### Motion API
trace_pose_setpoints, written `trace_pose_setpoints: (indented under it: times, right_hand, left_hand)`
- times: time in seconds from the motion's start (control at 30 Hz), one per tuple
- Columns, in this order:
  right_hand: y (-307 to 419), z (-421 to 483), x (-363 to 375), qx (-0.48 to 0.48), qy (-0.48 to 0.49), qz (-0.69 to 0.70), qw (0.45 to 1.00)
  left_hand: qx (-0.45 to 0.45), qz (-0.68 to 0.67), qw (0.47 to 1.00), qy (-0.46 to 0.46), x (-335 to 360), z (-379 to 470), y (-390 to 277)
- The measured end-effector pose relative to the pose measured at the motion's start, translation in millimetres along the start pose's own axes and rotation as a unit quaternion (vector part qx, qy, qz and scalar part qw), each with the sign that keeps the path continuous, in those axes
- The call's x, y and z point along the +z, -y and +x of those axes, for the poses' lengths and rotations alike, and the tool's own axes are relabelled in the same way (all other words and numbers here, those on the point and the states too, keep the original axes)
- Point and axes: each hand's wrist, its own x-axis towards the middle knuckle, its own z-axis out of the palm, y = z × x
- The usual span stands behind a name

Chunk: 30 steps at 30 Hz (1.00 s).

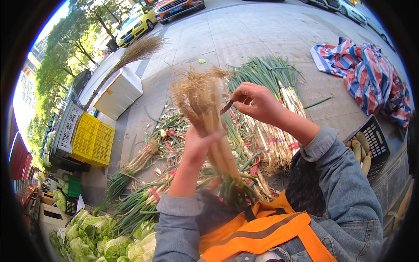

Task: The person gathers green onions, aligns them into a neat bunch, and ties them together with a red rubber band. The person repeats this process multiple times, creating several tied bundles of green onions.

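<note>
My left hand point(203, 144) is closed around a thick bundle of green onions point(217, 154), held with the roots up and the green leaves down towards my lap. At the bundle's right side, just below the roots, my right hand point(257, 101) pinches a dark, narrow strip point(227, 106) between thumb and fingers; what it is made of cannot be told. Beyond my right hand lies a large pile of green onions point(281, 78), tied in bunches. Peelings and loose leaves point(170, 131) with red ties cover the ground beyond my left hand. Tied bunches point(144, 157) lie to the left.
Chinese cabbages point(98, 232) are heaped at lower left. A yellow plastic crate point(93, 139), a white foam box point(121, 95) and a twig broom point(131, 54) stand at upper left. At right are a striped tarp point(370, 72) and a black crate point(376, 140) holding long pale vegetables.
</note>
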Motion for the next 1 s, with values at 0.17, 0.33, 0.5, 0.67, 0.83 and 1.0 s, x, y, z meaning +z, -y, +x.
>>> trace_pose_setpoints:
  times: [0.17, 0.33, 0.5, 0.67, 0.83, 1.0]
  right_hand:
    - [1, -5, 17, 0.103, -0.055, 0.101, 0.988]
    - [-4, -7, 28, 0.091, -0.100, 0.146, 0.980]
    - [-7, -4, 24, 0.110, -0.073, 0.154, 0.979]
    - [0, -6, 28, 0.083, -0.010, 0.152, 0.985]
    - [7, -5, 22, 0.037, -0.061, 0.133, 0.989]
    - [3, 4, 6, -0.181, -0.078, -0.025, 0.980]
  left_hand:
    - [0.008, -0.002, 1.000, -0.003, 0, -1, 0]
    - [0.022, -0.001, 1.000, 0.005, 4, -2, 0]
    - [0.001, -0.005, 1.000, 0.010, 3, -3, -2]
    - [0.006, -0.005, 1.000, 0.016, 0, -2, -1]
    - [0.020, -0.039, 0.999, 0.031, -2, -1, -1]
    - [0.014, -0.048, 0.997, 0.055, -7, -3, -3]
